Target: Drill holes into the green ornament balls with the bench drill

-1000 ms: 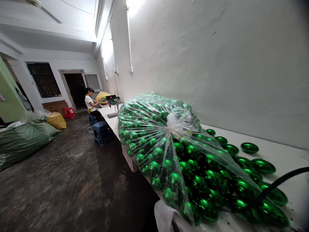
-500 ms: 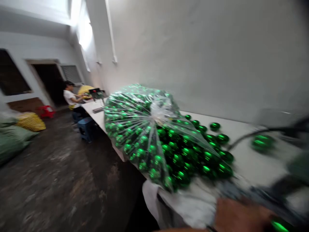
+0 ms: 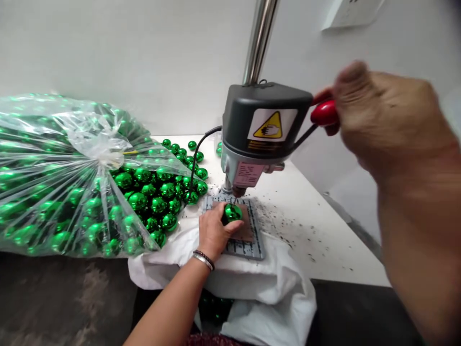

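My left hand (image 3: 213, 231) is closed round a shiny green ball (image 3: 232, 213), steadying it on the base plate (image 3: 257, 242) of a small bench drill press (image 3: 264, 120). The bit comes down right at the top of the ball; I cannot tell whether it has entered. My right hand (image 3: 389, 120) is raised at the right, gripping the red knob (image 3: 323, 113) on the drill's feed lever. Part of the knob is hidden by the fingers.
A clear plastic bag (image 3: 65, 192) full of green balls lies on the left, with loose balls (image 3: 158, 204) spilling beside it. Dark shavings dot the white table (image 3: 306, 211). White cloth (image 3: 284, 283) hangs at the front edge, with more balls (image 3: 215, 307) below. A cable (image 3: 199, 149) loops left of the drill.
My view has swung right, from the bag and the far end of the room to the drill press. Both hands now show at the drill, one on a ball, one at the lever.
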### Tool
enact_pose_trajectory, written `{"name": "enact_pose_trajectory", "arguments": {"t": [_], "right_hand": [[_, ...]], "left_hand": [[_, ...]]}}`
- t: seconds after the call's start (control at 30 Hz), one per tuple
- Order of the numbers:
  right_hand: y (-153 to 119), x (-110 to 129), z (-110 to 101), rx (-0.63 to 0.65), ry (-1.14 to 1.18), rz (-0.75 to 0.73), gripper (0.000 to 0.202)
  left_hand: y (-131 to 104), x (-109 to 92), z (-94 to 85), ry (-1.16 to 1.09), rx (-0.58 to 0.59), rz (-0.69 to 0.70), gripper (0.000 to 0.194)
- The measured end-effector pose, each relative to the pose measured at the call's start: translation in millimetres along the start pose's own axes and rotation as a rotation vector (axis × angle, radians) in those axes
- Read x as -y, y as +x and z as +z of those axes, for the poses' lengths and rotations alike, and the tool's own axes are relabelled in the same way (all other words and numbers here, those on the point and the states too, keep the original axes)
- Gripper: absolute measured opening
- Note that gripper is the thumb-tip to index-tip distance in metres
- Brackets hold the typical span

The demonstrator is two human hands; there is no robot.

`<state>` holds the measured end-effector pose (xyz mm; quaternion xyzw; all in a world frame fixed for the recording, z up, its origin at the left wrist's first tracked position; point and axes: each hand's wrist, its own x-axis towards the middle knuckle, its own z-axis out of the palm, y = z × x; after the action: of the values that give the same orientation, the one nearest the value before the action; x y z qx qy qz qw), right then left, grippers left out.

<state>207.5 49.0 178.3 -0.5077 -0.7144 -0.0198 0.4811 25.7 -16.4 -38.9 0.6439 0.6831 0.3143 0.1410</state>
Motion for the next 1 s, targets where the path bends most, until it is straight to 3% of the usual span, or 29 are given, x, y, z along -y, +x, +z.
{"name": "enact_pose_trajectory", "arguments": {"t": [0.13, 0.23, 0.37, 0.77, 1.0], "right_hand": [[0, 28, 5, 0.01, -0.153, 0.117, 0.052], [2, 32, 6, 0.016, -0.264, 0.178, 0.037], [2, 33, 6, 0.039, -0.244, 0.201, 0.028], [-1, 27, 11, -0.035, -0.157, 0.209, 0.022], [-2, 24, 10, -0.021, -0.174, 0.149, 0.025]], "left_hand": [[2, 2, 1.4, 0.025, 0.006, 0.007, 0.054], [2, 3, 2.9, 0.046, 0.003, 0.005, 0.055], [2, 2, 4.4, 0.07, 0.004, -0.019, 0.056], [17, -12, -4.2, 0.157, 0.112, -0.113, 0.058], [26, -2, -13.9, -0.091, 0.217, -0.117, 0.055]]}}
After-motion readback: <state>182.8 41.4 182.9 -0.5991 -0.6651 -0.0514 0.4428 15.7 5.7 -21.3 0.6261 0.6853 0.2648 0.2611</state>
